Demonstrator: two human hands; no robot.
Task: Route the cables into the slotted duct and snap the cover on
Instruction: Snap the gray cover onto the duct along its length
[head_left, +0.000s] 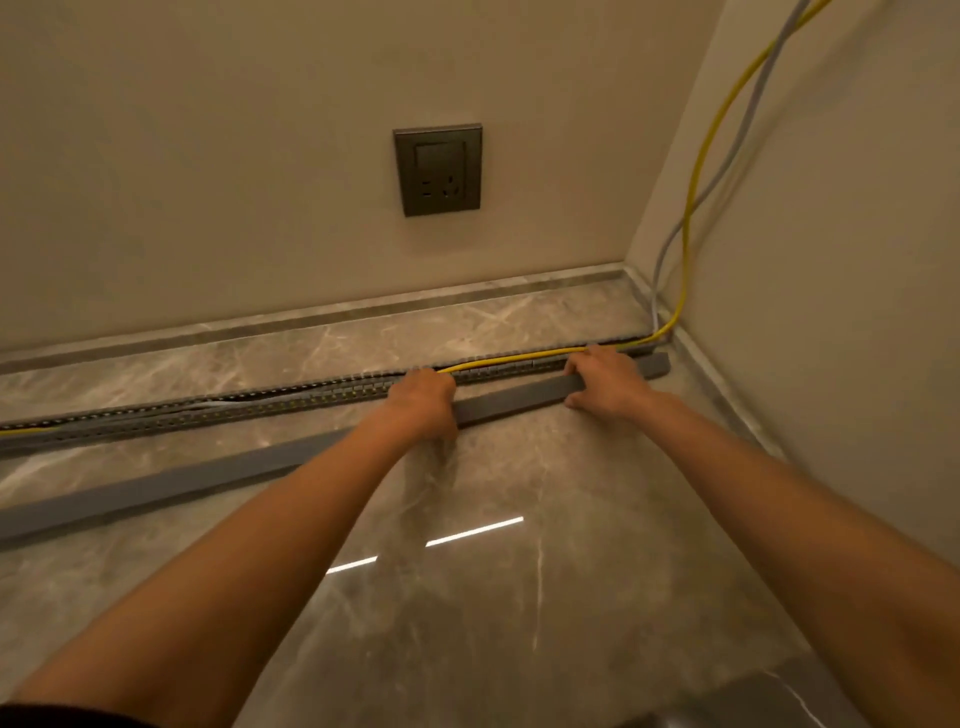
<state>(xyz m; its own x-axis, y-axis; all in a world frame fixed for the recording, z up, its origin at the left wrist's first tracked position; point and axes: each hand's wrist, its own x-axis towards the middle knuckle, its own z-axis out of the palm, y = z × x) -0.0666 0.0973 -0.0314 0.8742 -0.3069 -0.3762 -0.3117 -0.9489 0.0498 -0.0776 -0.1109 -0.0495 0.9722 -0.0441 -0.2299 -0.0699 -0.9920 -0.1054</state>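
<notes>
At the left, the slotted duct (156, 418) lies on the floor (519, 597) along the wall, and the cover (182, 482) lies loose just in front of it, not yet on it. In this left part the cables are already down between the slots. The left hand (423, 400) rests across the cover and reaches to the duct, at the place where the yellow cable (519, 357) comes up out of the slots. Its fingers bend away from the camera, so I cannot tell if they pinch the cable or only press on it. From there to the right the yellow cable rides on top of the duct. The right hand (605, 382) grips the cover near its right end, with the thumb on the near edge and the fingers over the far edge, close to the cable. I think the step in hand is to seat this last part of the cable. To do it well, push it down slot by slot toward the corner, so that nothing stands above the teeth. Then put the cover on straight and press it from one end to the other. In the corner the yellow cable and a grey cable (658, 270) go up the wall and leave the picture. The left ends of the duct and cover are also cut off, and where the grey cable enters the duct is hard to see.
</notes>
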